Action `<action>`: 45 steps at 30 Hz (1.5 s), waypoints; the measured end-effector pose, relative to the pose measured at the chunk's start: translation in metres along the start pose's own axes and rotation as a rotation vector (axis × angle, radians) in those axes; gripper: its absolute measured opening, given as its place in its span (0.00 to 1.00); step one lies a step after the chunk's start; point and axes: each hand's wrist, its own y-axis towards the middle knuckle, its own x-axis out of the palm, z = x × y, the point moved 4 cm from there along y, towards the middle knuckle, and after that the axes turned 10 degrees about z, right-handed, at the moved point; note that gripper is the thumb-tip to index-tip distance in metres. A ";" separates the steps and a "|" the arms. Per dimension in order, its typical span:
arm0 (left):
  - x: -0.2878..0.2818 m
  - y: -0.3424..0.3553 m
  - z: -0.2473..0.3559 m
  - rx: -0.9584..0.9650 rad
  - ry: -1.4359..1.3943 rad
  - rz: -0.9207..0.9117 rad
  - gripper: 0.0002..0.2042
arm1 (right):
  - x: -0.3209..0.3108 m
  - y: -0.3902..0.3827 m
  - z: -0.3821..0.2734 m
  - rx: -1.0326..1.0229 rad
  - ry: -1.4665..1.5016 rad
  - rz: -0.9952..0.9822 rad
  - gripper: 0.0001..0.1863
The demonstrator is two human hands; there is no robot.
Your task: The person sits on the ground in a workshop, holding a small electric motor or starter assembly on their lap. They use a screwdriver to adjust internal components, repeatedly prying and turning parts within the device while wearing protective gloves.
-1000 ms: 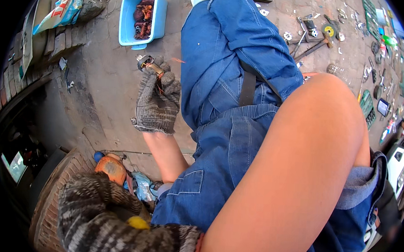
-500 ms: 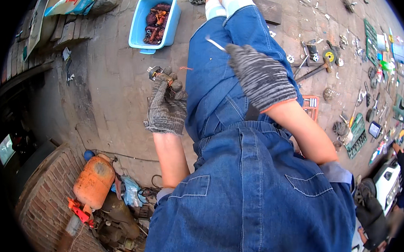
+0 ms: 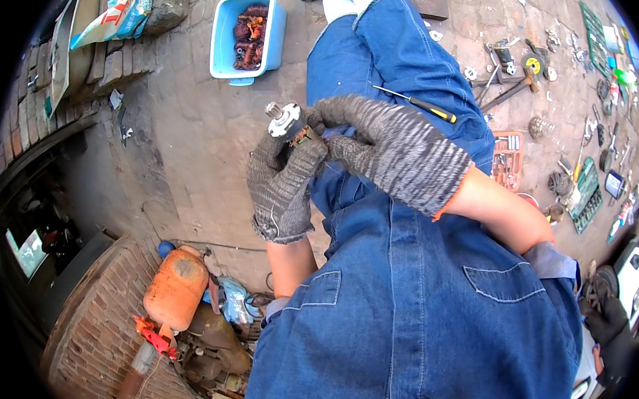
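Note:
My left hand (image 3: 285, 187), in a grey knitted glove, is closed around a small electric motor part (image 3: 286, 122). This part has a toothed metal tip, a white and silver collar, a dark body and a coppery patch low down. From the right, my right hand (image 3: 387, 142), gloved in grey with an orange cuff, has its bent fingers pressed together against the same part. Those fingers hide its right side. Across the denim on my thigh lies a screwdriver (image 3: 431, 109) with a yellow and black handle, its thin shaft pointing left.
A blue tub (image 3: 277, 42) holds dark reddish windings (image 3: 250, 37). To the right lie a hammer (image 3: 511, 90), an orange tool case (image 3: 507, 160) and green socket cases (image 3: 589, 195). An orange gas cylinder (image 3: 176, 287) stands lower left. Another person's dark sleeve (image 3: 609, 334) shows at lower right.
The screwdriver now lies on my thigh; a thin shaft stuck out of my right hand before. My right hand has moved left to the motor part, which my left hand has turned and raised.

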 end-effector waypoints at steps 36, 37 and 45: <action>0.001 -0.028 0.001 -0.343 0.014 -0.194 0.17 | -0.005 -0.035 0.014 0.025 0.206 -0.041 0.12; 0.003 -0.029 0.001 -0.346 0.035 -0.190 0.17 | -0.006 -0.035 0.016 0.026 0.203 -0.027 0.11; 0.000 -0.020 0.003 -0.198 0.405 -0.329 0.18 | -0.008 -0.028 0.018 -0.199 -0.250 -0.060 0.10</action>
